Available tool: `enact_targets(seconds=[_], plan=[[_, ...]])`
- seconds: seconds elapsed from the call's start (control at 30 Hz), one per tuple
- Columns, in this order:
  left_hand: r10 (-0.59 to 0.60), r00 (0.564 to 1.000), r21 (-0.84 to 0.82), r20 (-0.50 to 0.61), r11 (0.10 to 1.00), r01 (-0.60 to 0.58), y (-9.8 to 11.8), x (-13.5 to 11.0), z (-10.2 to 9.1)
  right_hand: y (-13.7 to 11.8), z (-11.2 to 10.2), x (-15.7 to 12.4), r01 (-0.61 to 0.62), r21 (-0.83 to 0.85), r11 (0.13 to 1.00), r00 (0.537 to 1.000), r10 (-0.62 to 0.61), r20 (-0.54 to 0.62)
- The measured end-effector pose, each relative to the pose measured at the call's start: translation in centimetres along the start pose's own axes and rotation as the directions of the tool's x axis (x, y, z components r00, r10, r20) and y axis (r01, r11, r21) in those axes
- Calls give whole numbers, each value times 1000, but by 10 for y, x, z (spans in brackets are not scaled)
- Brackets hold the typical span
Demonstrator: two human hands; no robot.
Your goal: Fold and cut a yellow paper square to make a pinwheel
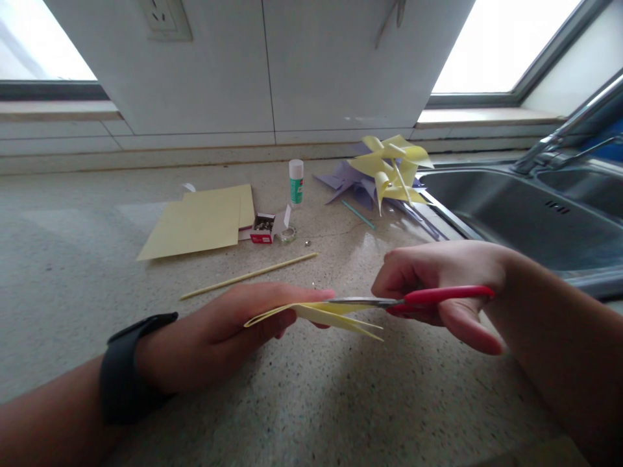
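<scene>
Between the thumb and fingers of my left hand [263, 314] is a folded piece of yellow paper [335, 316], its loose layers fanning out to the right. My right hand [438, 285] grips a pair of scissors [438, 295] by the red handles, held level. The metal blades point left and lie along the paper's upper side, their tips close to my left fingertips. Whether the blades have paper between them is hard to see. Just beyond my left hand a thin yellow stick [248, 275] lies on the speckled counter [233, 415].
Yellow paper sheets [195, 224] lie at the left back. Beside them are a small box of pins [263, 227], a tape roll [288, 235] and a glue stick [296, 181]. Yellow and purple paper pinwheels [389, 168] rest near the steel sink [491, 214]. A teal stick [359, 214] lies there.
</scene>
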State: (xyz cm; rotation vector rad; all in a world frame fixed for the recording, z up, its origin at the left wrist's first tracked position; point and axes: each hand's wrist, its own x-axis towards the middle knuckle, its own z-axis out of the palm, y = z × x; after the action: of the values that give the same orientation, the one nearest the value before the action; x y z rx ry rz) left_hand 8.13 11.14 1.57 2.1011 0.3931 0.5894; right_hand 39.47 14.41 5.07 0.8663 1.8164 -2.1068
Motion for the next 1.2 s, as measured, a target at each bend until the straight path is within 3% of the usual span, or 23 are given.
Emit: enact_targets(seconds=[0.2, 0.67, 1.2], plan=[[42, 999, -43, 12, 998, -41, 2, 3, 0, -2, 3, 5, 34, -25, 999, 999, -33, 24], [10, 1000, -38, 13, 999, -9, 5, 2, -2, 0, 3, 5, 84, -59, 995, 996, -85, -14], [19, 998, -74, 64, 997, -15, 7, 4, -2, -15, 13, 6, -38, -110, 993, 999, 37, -18]])
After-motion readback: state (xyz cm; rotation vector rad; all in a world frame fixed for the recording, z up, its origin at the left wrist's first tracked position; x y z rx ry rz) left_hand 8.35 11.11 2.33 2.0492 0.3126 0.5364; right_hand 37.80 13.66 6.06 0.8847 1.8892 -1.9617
